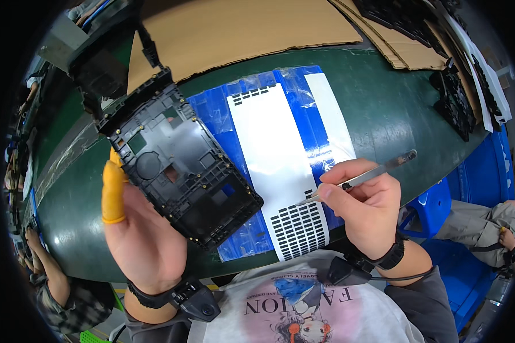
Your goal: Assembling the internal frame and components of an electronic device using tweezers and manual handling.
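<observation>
Two bare hands work above a green-topped table (395, 120). The left hand (146, 240), with yellow rubber cots (113, 194) on its digits, is partly open and supports a black moulded-plastic housing (183, 154) tilted above the table's near left portion; the housing hides most of its fingers. The right hand (369, 208) is closed in a pinch on slim silver metal tweezers (377, 174). Their tips are at the upper rows of small black rectangular pads (297, 231) on a long white backing strip (274, 143); whether they grip a pad cannot be told. The strip lies across a blue, tape-covered board (300, 123) by the near edge, beside a plain white strip (329, 114). The housing obstructs the view of the board's left side. Brown cardboard sheets (240, 34) cover the far edge; black plastic parts (455, 103) stand at the far right corner. A blue plastic stool (432, 208) stands beyond the right edge.
</observation>
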Demonstrator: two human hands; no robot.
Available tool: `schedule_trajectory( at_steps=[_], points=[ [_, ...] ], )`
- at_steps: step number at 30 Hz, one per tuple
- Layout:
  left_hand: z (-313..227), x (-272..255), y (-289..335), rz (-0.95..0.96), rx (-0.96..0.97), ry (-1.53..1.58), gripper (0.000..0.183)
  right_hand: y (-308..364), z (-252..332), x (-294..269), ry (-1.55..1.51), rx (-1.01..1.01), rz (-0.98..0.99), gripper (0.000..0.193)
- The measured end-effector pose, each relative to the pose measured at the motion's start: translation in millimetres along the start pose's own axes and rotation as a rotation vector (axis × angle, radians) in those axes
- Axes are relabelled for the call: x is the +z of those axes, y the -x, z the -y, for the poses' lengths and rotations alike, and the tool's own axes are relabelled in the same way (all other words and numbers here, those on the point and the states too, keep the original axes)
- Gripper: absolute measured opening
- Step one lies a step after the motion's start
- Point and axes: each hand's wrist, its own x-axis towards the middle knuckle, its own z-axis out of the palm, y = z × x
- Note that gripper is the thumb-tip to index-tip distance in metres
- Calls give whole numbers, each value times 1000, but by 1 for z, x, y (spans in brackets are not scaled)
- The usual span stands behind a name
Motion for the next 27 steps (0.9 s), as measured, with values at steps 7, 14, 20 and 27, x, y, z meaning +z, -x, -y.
schedule_trajectory(
  at_steps=[7,14,20,27],
  points=[
    [14,12,7,145,-272,-26,40,1,16,4,-228,-80,14,15],
    [14,18,14,265,-396,61,41,-6,20,44,-267,-118,191,17],
    [11,16,18,265,-374,66,41,-8,13,47,-233,-82,175,15],
    [9,15,18,285,-376,91,43,-8,14,49,-179,-99,176,15]
  ],
)
